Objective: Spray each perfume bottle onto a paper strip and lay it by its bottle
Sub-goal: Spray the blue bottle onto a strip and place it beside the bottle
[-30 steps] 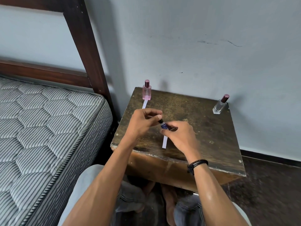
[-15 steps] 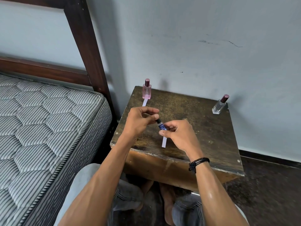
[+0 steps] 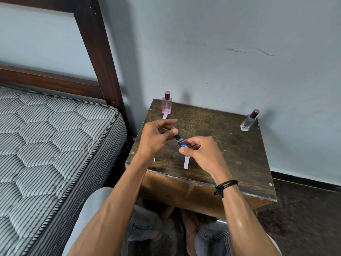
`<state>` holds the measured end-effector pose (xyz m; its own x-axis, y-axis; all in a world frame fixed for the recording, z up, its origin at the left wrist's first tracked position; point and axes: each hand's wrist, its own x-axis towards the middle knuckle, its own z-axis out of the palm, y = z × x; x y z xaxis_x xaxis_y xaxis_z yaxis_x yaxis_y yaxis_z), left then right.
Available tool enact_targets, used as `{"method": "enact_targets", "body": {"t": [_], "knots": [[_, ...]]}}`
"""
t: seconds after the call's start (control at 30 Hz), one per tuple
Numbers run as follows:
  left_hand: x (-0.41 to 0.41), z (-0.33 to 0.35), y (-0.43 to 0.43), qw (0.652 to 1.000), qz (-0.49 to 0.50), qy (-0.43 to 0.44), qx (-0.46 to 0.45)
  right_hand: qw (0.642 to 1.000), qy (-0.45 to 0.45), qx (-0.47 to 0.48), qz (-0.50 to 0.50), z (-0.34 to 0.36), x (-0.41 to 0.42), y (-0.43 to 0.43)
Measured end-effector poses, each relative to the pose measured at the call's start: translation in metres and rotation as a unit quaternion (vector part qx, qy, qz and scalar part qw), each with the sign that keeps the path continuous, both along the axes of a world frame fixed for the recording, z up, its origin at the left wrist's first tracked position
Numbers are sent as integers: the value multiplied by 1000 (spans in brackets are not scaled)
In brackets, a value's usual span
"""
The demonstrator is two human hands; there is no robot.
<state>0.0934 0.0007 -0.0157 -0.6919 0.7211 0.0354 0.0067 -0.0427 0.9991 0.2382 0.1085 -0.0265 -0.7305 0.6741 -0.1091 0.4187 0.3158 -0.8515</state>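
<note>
— Little has moved: our hands still meet mid-surface [image 3: 230, 145], right hand [image 3: 201, 154] pinching the blue vial [image 3: 181, 143], left hand [image 3: 156, 137] gripping its cap [image 3: 177, 137].
— Light, slippery glass; we'd hold its body, above the strip [image 3: 186, 162].

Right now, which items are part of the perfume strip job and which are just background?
Job:
blue bottle, held in right hand; left hand on its cap
pink bottle, strip beside it
clear bottle
strip under hands
table

Background:
mattress
bed frame
wristband
</note>
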Motion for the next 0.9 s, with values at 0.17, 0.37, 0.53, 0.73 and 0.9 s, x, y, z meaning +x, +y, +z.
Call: {"method": "enact_targets", "body": {"t": [0.17, 0.37, 0.53, 0.73, 0.9], "knots": [[-2, -1, 0, 1000, 9, -16, 11, 1000, 2, -8, 3, 2, 0, -1], [-12, 2, -6, 998, 54, -30, 28, 997, -64, 24, 27, 1, 5, -2], [-55, 12, -31, 984, 125, -90, 95, 1000, 11, -9, -10, 6, 20, 7], [-37, 4, -19, 994, 111, -7, 3, 999, 20, -33, 13, 6, -4, -7], [-35, 4, -21, 993, 94, 47, -50, 996, 42, -73, -12, 7, 2, -2]]}}
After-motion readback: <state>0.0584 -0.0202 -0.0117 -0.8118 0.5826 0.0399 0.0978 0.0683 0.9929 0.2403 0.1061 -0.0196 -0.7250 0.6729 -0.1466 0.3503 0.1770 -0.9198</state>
